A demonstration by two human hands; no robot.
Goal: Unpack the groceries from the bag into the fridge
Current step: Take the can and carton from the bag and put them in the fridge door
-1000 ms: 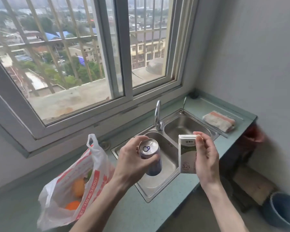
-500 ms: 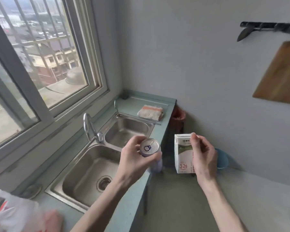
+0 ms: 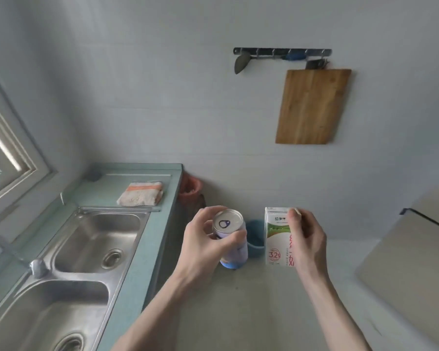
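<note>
My left hand (image 3: 205, 245) grips a drink can (image 3: 230, 224) with a silver pull-tab top and a blue base, held upright over the floor. My right hand (image 3: 306, 240) holds a small white and green milk carton (image 3: 276, 236), also upright, a little to the right of the can. A pale fridge (image 3: 413, 254) shows at the right edge, its door shut. The grocery bag is out of view.
A double steel sink (image 3: 86, 252) sits in the teal counter (image 3: 147, 249) on the left, with a folded cloth (image 3: 140, 193) at its far end. A red bin (image 3: 190, 191) and a blue bucket (image 3: 255, 239) stand on the floor. A wooden cutting board (image 3: 312, 106) hangs on the wall.
My view has swung right, away from the window and the bag toward the wall and fridge. Both hands keep the same hold on the can and the carton.
</note>
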